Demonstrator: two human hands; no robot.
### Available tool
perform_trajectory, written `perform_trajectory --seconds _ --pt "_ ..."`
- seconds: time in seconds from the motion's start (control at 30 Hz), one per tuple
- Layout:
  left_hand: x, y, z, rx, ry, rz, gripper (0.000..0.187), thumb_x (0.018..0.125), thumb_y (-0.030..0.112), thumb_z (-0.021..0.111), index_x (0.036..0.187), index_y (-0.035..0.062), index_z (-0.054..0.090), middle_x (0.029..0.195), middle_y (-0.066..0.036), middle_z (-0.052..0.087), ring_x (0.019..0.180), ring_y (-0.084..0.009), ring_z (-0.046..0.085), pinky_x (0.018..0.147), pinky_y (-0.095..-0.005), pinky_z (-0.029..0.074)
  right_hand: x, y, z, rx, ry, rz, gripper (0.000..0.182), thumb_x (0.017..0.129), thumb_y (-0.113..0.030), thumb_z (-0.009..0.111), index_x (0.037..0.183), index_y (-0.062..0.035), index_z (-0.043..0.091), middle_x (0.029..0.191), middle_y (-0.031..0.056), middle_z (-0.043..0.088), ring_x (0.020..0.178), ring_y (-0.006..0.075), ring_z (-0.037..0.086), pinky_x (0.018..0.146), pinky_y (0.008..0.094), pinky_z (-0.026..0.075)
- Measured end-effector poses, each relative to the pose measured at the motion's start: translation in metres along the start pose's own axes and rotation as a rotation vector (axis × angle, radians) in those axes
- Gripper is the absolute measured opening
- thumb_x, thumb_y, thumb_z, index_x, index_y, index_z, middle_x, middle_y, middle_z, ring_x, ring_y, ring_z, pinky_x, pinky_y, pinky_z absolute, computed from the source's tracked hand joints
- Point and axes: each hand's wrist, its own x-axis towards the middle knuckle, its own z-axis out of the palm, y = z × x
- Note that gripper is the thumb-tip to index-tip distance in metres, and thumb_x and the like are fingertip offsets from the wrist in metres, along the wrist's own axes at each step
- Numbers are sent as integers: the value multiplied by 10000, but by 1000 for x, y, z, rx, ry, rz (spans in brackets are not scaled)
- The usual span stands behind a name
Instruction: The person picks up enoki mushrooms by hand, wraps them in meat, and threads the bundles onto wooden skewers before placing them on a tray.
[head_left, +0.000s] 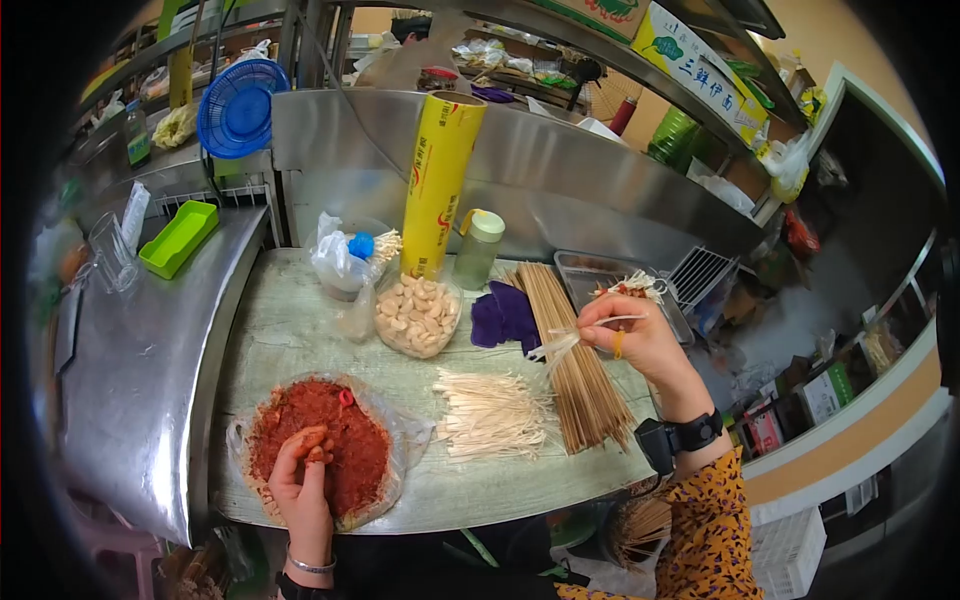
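Note:
Over a plastic bag of red minced filling (365, 450), my left hand (303, 475) is closed in a pinch, its fingertips smeared red. What sits between those fingertips is hidden. My right hand (632, 335) pinches a few thin white enoki mushroom strands (558, 346) above a bundle of bamboo skewers (580, 390). Left of the skewers lies a flat pile of enoki mushrooms (490, 415). Behind my right hand, a clear tray (572, 268) holds white strands with red filling (635, 287).
At the table's back stand a bag of pale, rounded pieces (418, 312), a yellow cling-film roll (440, 185), a lidded bottle (479, 248) and a tied bag (340, 260). A purple cloth (503, 318) lies beside the skewers. A steel counter (130, 350) adjoins on the left.

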Motion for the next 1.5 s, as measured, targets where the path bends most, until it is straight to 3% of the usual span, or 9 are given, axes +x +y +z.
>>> perform_trajectory --seconds 0.07,0.1,0.47,0.73,0.87,1.13,1.23,1.3,1.5 --pt "1 5 4 -53 -7 -1 186 854 -23 545 1033 -23 594 1089 -117 581 958 -183 581 824 -287 472 -3 -9 5 -3 -56 23 78 799 -25 676 865 -8 638 851 9 618 768 85 605 688 211 477" --pt "5 9 4 207 -43 100 181 817 -32 593 996 -29 621 1041 -112 598 953 -195 579 836 -289 462 -4 -11 11 -27 -88 9 77 792 -18 675 858 -15 635 839 9 619 778 86 599 687 211 476" --pt "4 64 78 460 -555 299 420 695 41 732 1101 41 624 677 -33 541 564 -108 517 523 -244 436 -14 -42 109 -152 -428 -302 95 737 2 687 811 -27 634 818 39 622 775 165 593 703 276 464" --pt "13 57 57 438 -427 209 234 730 28 700 962 14 673 713 -49 571 662 -117 536 605 -250 428 -19 -29 115 127 -385 -75 126 786 -21 673 904 -18 629 872 31 631 790 92 592 711 224 481" --pt "17 63 57 397 -575 14 190 747 14 675 936 4 676 798 -49 586 750 -121 546 659 -247 426 -19 -24 117 197 -387 -36 136 782 -26 681 908 -21 630 879 20 629 786 81 588 703 219 474" --pt "20 51 58 217 -485 44 134 729 2 656 862 -2 666 777 -30 581 676 -89 514 602 -216 409 -20 -17 120 319 -389 47 178 774 -34 702 932 -14 622 890 23 623 796 81 601 702 215 485" --pt "24 67 54 317 -459 110 123 723 8 655 845 -2 657 767 -39 577 666 -106 521 586 -227 416 -19 4 118 240 -396 51 182 780 -15 681 950 -16 615 901 34 622 783 87 602 693 214 488" --pt "26 72 50 389 -440 135 128 718 13 655 845 0 653 758 -50 574 657 -125 529 577 -238 422 -19 18 113 -147 -260 -18 148 787 1 656 929 -12 617 903 49 622 763 101 604 678 221 492" --pt "22 71 55 689 -456 361 152 683 16 646 835 10 642 715 -98 554 634 -217 561 561 -288 444 -30 0 104 -298 -132 -146 105 782 2 647 883 3 619 845 72 609 703 149 614 641 253 504"
